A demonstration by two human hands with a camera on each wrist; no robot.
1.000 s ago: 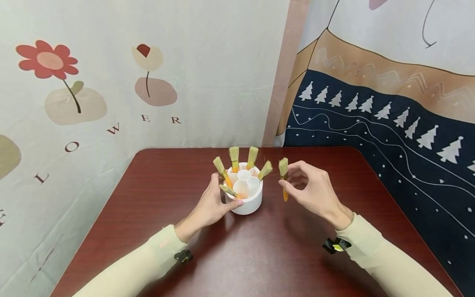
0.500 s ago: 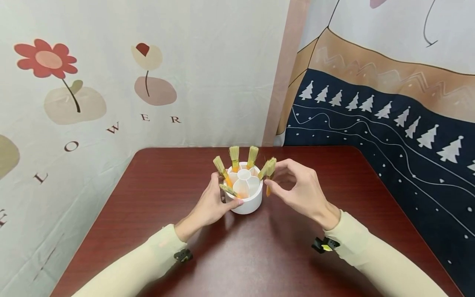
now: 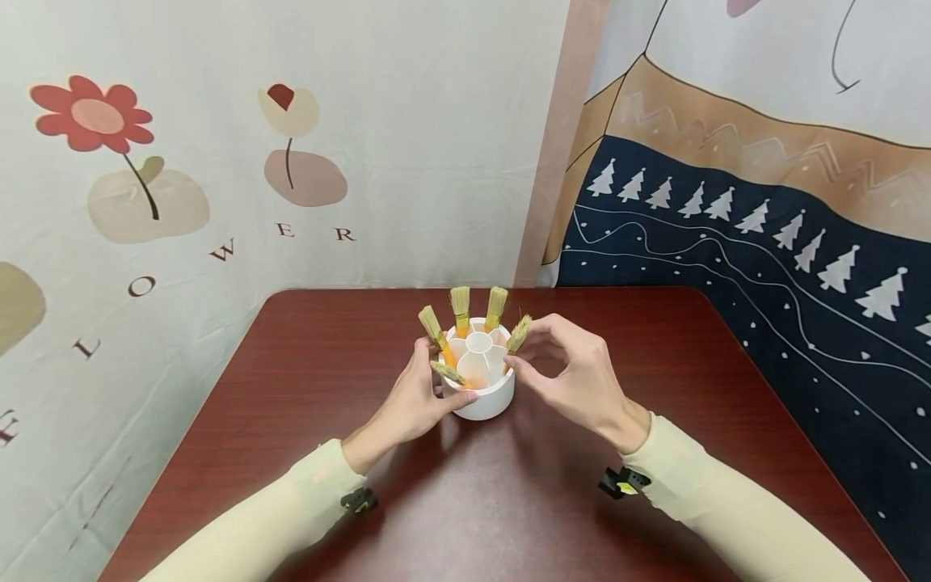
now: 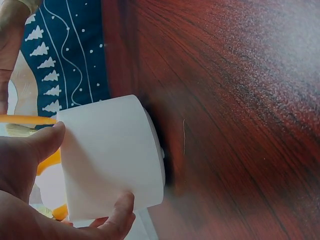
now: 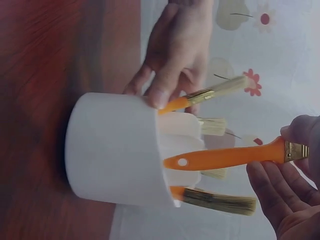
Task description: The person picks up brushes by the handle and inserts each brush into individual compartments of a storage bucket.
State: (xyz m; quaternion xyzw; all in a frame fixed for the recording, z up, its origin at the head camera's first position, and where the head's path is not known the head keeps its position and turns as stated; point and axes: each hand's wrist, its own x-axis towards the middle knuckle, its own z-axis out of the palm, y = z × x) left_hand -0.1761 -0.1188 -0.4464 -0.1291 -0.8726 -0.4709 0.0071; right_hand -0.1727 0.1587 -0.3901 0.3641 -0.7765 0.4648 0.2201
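Note:
A white round brush holder (image 3: 486,406) with petal-shaped compartments stands on the table. My left hand (image 3: 409,411) grips its left side, thumb on the near front and fingers round the back. Several paintbrushes with orange handles stand in it, bristles up; one brush (image 3: 431,323) leans left and another (image 3: 447,373) tilts low over the near left rim. My right hand (image 3: 575,380) pinches one more paintbrush (image 5: 225,157) by its metal ferrule, handle pointing down. In the right wrist view that handle's tip is right at the holder's rim, between two standing brushes.
The dark red wooden table (image 3: 465,509) stretches around the holder on all sides. Behind it hangs a pale cloth (image 3: 436,162) printed with flowers, and at the right a navy cloth (image 3: 727,267) with white trees.
My right hand has moved left with the paintbrush, from well right of the holder to its right rim. The left hand and the holder have stayed in place.

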